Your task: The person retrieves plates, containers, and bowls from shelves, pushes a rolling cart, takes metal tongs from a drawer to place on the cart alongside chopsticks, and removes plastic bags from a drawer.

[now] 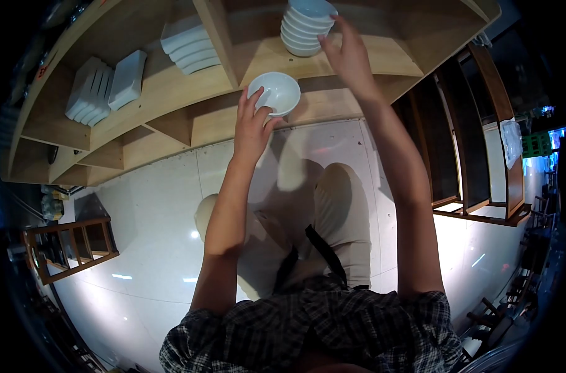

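A single white bowl (pixel 279 91) is held in my left hand (pixel 253 121), its fingers over the near rim and the thumb low on its side. The bowl hangs in front of the shelf edge, tipped so that its inside faces me. Further back, a stack of several white bowls (pixel 303 36) stands on the shelf board. My right hand (pixel 350 56) is at the right side of that stack, fingers apart, with fingertips at the rims of the upper bowls. Whether it grips one of them is not clear.
Wooden shelving (pixel 252 46) with upright dividers spans the top of the view. White rectangular dishes (pixel 193 46) are stacked left of the divider, with more dishes (pixel 126 78) standing further left. Dark wooden furniture (pixel 475 124) stands at right. My knees (pixel 342 193) are bent above the tiled floor (pixel 146 248).
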`<action>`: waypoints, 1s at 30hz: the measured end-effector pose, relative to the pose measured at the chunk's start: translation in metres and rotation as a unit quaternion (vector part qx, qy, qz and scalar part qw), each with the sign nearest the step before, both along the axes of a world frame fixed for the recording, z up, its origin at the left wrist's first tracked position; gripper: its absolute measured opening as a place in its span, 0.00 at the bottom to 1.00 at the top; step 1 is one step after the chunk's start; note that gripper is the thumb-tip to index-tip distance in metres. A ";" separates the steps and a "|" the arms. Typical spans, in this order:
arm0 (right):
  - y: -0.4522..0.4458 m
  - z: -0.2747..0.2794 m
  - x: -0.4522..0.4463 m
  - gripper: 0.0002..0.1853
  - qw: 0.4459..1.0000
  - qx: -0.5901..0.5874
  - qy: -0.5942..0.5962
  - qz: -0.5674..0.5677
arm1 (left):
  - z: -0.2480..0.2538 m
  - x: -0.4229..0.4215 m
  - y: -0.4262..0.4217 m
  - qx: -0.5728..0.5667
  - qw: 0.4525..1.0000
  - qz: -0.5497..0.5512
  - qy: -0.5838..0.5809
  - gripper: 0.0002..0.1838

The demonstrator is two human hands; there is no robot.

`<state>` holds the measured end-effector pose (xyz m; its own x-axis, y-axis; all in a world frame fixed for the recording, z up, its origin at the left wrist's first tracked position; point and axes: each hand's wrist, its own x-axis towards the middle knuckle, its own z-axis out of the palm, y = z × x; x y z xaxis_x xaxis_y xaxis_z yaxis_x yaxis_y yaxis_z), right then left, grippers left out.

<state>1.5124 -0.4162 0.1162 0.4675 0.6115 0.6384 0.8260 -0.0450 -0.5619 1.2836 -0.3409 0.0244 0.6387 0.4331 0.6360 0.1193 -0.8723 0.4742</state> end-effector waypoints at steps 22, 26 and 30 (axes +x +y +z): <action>0.075 -0.005 0.052 0.22 0.986 -0.136 0.038 -0.085 | 0.001 -0.006 0.002 0.008 0.999 0.030 0.018 0.13; 0.058 -0.010 0.058 0.22 0.987 -0.121 0.037 -0.096 | 0.000 -0.004 0.002 0.004 1.000 0.023 0.014 0.13; 0.044 0.000 0.055 0.21 0.987 -0.137 0.028 -0.083 | -0.002 -0.002 0.001 0.007 1.000 0.020 0.016 0.13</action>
